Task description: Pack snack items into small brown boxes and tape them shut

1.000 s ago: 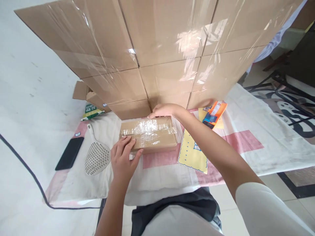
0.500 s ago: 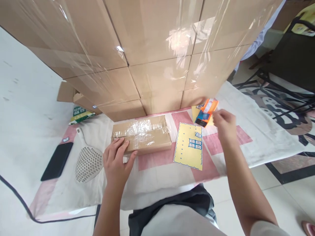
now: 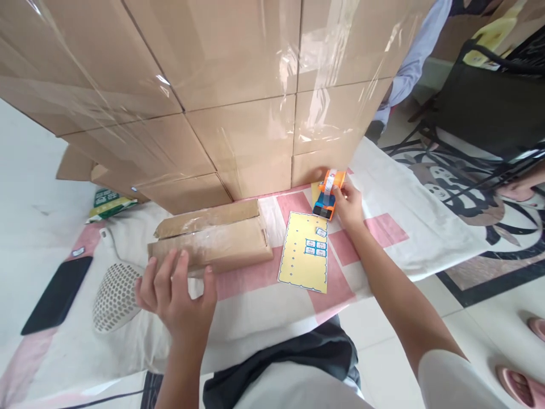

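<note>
Cardboard box (image 3: 227,243) behind desk's (image 3: 251,321) front edge is overlapped by spread left hand (image 3: 179,304), plastic tape dispenser (image 3: 327,200) gripped by right hand (image 3: 351,208).

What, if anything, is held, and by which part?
The right hand has its fingers on the right side of the tape dispenser; whether they grip it cannot be told. The left hand, spread at the small carton, grasps nothing.

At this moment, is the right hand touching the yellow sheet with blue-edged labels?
No, the right hand is on the orange tape dispenser, while the yellow sheet lies apart from the hand.
</note>
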Tool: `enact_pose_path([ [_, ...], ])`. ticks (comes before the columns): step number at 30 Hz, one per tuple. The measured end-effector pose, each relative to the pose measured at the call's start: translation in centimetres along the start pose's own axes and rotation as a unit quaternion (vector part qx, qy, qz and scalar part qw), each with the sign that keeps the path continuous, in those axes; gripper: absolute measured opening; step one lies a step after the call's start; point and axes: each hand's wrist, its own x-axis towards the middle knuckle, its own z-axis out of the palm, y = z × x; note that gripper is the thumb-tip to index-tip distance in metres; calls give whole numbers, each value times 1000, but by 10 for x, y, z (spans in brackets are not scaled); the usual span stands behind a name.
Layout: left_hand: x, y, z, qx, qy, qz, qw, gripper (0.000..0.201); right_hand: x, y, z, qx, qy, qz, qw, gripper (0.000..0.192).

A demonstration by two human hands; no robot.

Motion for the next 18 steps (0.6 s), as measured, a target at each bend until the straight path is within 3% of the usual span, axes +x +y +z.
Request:
enact_pose_path([
  [4,-5,20,12,-9,-7,34,999,59,-19,-13,-5,28,41,-40,998,33],
  [6,-4,36,16,-33,32,56,997,52,-29,-22,-9,52,41,-54,996,32],
  [8,2,60,19,-120,57,93,987,37,-40,-32,-10,67,25,-76,995,31],
  [9,7,75,20,-186,28,90,978,29,-45,-36,-11,71,11,-89,993,31],
  [10,14,90,23,-259,-38,63,963,23,-50,-40,-11,73,-4,-101,992,31],
  [12,29,121,33,-380,-232,-62,893,20,-59,-45,-10,65,-37,-122,990,32],
  [14,44,147,49,-449,-381,-187,786,37,-65,-48,-9,52,-59,-151,985,33],
  [16,56,162,68,-488,-451,-266,699,45,-67,-48,-8,38,-67,-188,979,32],
  [18,63,167,82,-509,-470,-315,649,35,-66,-47,-7,33,-59,-233,970,29],
])
